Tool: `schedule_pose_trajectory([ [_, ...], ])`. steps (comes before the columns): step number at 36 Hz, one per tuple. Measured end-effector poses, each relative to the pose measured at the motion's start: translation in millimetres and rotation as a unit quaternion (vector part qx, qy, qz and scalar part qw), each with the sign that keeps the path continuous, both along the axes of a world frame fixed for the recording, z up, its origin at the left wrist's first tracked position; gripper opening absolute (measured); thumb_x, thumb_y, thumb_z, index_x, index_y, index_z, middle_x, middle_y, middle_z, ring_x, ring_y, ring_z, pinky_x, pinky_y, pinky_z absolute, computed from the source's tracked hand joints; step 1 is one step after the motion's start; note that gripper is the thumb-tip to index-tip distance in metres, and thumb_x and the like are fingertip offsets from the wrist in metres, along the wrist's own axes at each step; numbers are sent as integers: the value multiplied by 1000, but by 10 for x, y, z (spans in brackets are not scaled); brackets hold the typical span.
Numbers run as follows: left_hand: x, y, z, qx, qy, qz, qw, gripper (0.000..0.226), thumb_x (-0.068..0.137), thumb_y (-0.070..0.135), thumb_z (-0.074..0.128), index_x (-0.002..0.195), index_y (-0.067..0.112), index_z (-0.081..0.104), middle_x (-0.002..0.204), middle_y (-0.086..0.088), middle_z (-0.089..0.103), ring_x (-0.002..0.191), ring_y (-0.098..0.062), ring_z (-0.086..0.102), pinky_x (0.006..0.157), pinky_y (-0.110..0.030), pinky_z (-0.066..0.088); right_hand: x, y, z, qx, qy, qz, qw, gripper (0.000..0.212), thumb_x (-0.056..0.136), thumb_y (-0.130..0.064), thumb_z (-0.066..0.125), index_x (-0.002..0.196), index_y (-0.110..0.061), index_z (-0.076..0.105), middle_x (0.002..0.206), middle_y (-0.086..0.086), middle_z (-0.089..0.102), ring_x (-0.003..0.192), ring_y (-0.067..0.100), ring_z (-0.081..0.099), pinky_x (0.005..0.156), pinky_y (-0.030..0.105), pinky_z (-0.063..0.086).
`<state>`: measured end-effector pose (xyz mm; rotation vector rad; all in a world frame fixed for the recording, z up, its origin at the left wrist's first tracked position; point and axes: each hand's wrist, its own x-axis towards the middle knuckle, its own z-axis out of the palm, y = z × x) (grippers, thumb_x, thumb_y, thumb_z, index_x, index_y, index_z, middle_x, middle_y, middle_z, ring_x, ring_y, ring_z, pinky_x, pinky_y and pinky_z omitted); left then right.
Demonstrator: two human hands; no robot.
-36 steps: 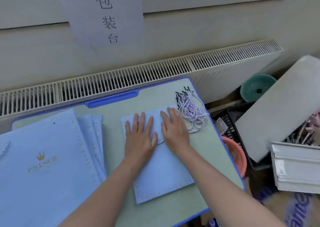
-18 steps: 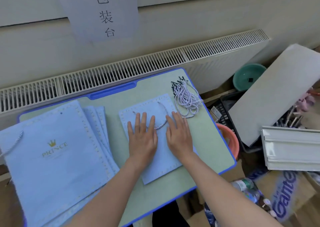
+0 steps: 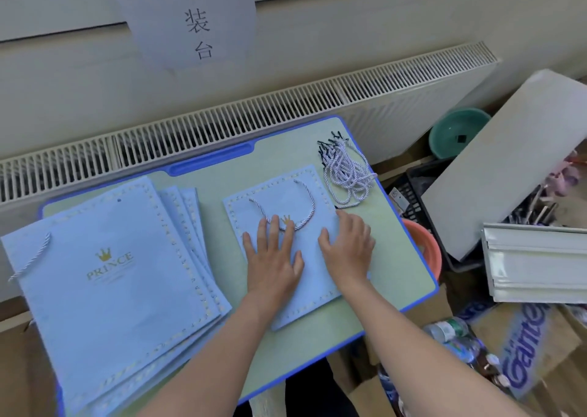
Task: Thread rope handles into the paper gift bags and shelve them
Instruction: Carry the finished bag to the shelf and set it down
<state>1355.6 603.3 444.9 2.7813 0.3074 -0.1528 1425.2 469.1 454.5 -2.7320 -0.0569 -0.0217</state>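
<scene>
A small pale blue paper gift bag (image 3: pixel 279 200) lies flat in the middle of the green table (image 3: pixel 397 257), with a white twisted rope handle (image 3: pixel 309 203) looped across its upper face. My left hand (image 3: pixel 273 257) presses flat on the bag with straight fingers, fingertips at the handle's loop. My right hand (image 3: pixel 347 246) rests on the bag's right part, fingers lightly bent. A bundle of loose rope handles (image 3: pixel 346 172) with black tips lies at the table's far right corner. A stack of larger blue bags (image 3: pixel 108 277) marked PRINCE lies on the left.
A radiator (image 3: pixel 254 115) runs along the wall behind the table. To the right stand an orange basin (image 3: pixel 424 245), a black crate (image 3: pixel 419 181), a green bowl (image 3: pixel 457 130), a grey board (image 3: pixel 508 162) and cardboard boxes (image 3: pixel 524 343) with bottles.
Both hands slid down the small bag toward me, uncovering the rope handle and the gold crown. My right hand shifted toward the bag's right edge.
</scene>
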Motion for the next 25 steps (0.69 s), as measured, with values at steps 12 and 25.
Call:
schedule_pose_trajectory([
  [12,-61,185,569,-100,-13,-7,995,77,79,10,66,148,16,33,153,-23,28,131,-43,41,100,-50,43,151,-114,706,152,188,-13,970,14,101,-24,46,100,-11,50,103,10,50,94,31,50,77,35,36],
  [25,25,590,1453,-305,-109,212,922,68,97,32,50,154,22,13,153,-12,21,131,-32,41,102,-42,38,49,214,1618,289,69,-73,952,15,102,-25,43,94,-12,44,79,-2,49,80,24,47,66,33,30],
])
